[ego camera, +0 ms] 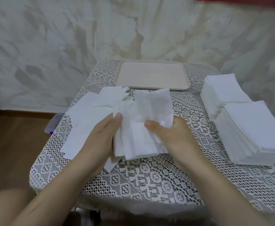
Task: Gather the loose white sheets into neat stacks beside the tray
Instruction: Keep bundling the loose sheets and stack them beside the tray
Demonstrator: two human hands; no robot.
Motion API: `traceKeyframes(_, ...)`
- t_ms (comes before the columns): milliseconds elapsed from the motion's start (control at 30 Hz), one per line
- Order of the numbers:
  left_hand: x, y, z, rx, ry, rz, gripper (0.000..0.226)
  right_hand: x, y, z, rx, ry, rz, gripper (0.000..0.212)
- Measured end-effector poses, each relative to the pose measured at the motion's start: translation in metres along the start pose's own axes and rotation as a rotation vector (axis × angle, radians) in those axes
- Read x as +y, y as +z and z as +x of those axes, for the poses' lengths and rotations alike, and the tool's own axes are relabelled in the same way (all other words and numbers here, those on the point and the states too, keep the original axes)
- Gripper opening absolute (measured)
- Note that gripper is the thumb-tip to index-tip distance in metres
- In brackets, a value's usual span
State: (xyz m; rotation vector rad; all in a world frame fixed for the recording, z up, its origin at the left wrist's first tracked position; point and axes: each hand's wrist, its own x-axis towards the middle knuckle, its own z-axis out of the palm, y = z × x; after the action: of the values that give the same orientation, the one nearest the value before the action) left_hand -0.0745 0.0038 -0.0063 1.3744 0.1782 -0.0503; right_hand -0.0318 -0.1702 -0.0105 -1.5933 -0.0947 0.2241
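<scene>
A bundle of white sheets (138, 136) sits in the middle of the lace-covered table, held between both hands. My left hand (101, 136) grips its left edge, thumb on top. My right hand (169, 132) pinches a thin, see-through top sheet (154, 103) against the bundle; that sheet stands up toward the tray. More loose sheets (88, 118) lie spread on the left of the table. An empty beige tray (151, 75) sits at the far edge. Two tall neat stacks stand at the right: a near stack (254, 132) and a far stack (224, 88).
A lace tablecloth (149, 176) covers the small table. A clear plastic box with a blue edge (52, 124) pokes out beside the table's left side, over the wooden floor (11, 144). A crumpled pale sheet hangs as the backdrop behind the table.
</scene>
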Motion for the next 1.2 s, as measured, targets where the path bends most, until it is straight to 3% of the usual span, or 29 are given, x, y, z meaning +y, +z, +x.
traceKeyframes(200,0.001,0.002,0.001,0.01,-0.029,-0.012,0.038,0.001,0.005,-0.003,0.02,0.017,0.082,0.006)
traceKeyframes(300,-0.002,-0.001,0.002,0.03,-0.062,0.007,0.03,-0.001,0.002,-0.003,0.057,0.047,0.154,0.005)
traceKeyframes(567,-0.006,-0.006,0.006,0.062,-0.046,0.025,0.021,0.003,-0.012,0.001,0.029,-0.009,-0.139,0.005)
traceKeyframes(733,-0.005,-0.007,0.006,0.043,-0.051,-0.003,0.024,0.004,-0.019,0.002,-0.057,0.098,-0.071,0.011)
traceKeyframes(1200,-0.007,-0.005,0.006,0.011,0.006,-0.022,0.032,0.0,-0.013,0.001,-0.021,0.023,-0.154,0.006)
